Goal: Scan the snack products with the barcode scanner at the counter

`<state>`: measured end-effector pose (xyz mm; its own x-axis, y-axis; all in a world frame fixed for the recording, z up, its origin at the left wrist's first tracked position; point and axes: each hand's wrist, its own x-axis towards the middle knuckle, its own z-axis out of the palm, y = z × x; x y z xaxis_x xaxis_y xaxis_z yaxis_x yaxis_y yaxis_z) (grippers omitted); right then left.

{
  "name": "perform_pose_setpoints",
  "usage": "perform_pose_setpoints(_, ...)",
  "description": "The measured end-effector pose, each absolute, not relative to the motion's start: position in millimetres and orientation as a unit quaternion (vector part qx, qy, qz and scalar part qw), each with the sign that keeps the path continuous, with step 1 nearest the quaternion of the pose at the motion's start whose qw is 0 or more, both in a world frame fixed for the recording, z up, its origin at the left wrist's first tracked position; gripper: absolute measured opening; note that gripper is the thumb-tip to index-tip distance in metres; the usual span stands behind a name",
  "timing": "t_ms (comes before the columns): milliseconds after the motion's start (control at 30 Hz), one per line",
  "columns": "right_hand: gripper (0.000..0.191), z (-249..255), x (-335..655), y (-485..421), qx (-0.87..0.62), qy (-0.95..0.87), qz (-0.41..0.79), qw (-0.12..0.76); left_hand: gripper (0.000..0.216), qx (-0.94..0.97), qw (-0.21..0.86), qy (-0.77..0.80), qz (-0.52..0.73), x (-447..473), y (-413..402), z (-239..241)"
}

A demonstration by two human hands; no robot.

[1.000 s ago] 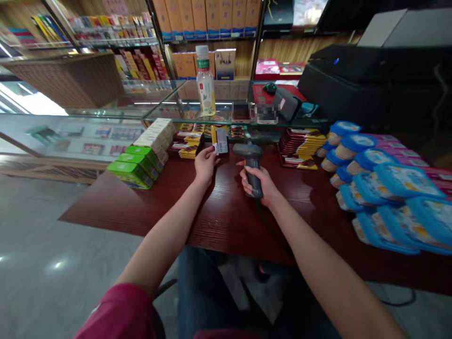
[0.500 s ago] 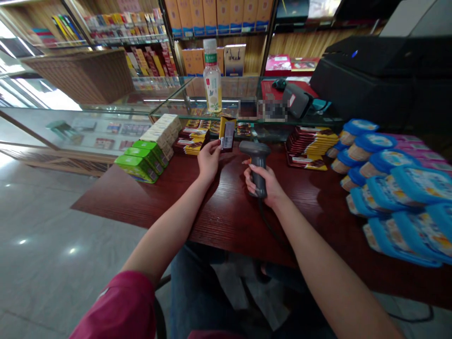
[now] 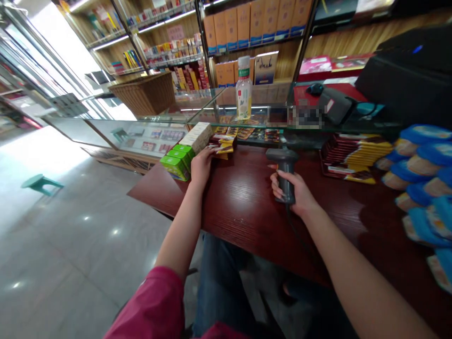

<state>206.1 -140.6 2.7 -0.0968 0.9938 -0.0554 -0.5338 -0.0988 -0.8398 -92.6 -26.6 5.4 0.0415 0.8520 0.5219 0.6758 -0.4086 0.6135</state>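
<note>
My right hand [image 3: 294, 190] is wrapped round the grip of a dark grey barcode scanner [image 3: 285, 172], held upright above the brown table, its cord hanging down. On the left, my left hand [image 3: 201, 168] reaches to a pile of yellow and dark red chocolate bars [image 3: 224, 141]. Its fingertips are closed on the near-left edge of a chocolate bar [image 3: 216, 147] at the pile, partly hidden by the fingers. Right beside this hand stand green boxes [image 3: 176, 162] and a row of cream-coloured boxes [image 3: 197, 135].
A taller stack of chocolate bars [image 3: 353, 157] stands right of the scanner. Blue-lidded tubs [image 3: 427, 155] crowd the table's right side. Behind the table, a drink bottle [image 3: 243, 92] stands on the glass counter [image 3: 271, 96]. A wicker basket [image 3: 143, 94] sits farther left.
My left hand has carried the chocolate bar left, from in front of the scanner to the pile. The scanner stays in my right hand. The view has turned left.
</note>
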Motion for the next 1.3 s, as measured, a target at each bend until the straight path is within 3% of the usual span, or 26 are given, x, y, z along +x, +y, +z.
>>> perform_pose_setpoints(200, 0.034, 3.6, 207.8, -142.7, -0.349, -0.335, 0.653, 0.583, 0.052, 0.73, 0.028, 0.576, 0.367, -74.0, -31.9, 4.0)
perform_pose_setpoints(333, 0.035, 5.0, 207.4, -143.1, -0.353, -0.333, 0.651, 0.583, 0.045, 0.727, -0.036, 0.597, 0.338, -53.1, -50.6, 8.8)
perform_pose_setpoints(867, 0.038, 5.9, 206.1, -143.1, -0.347, -0.331, 0.64, 0.601, 0.058, 0.752, -0.004, 0.575, 0.322, -62.5, -22.6, -17.2)
perform_pose_setpoints(1033, 0.05, 5.1, 213.7, -149.7, -0.372, -0.338, 0.575, 0.645, 0.062, 0.739, -0.019, 0.58, 0.341, -56.9, -31.2, -10.5)
perform_pose_setpoints(1300, 0.053, -0.2, 274.9, -187.8, -0.444, -0.35, 0.426, 0.707, 0.057, 0.892, 0.026, 0.352, 0.283, 58.2, -82.0, -5.7)
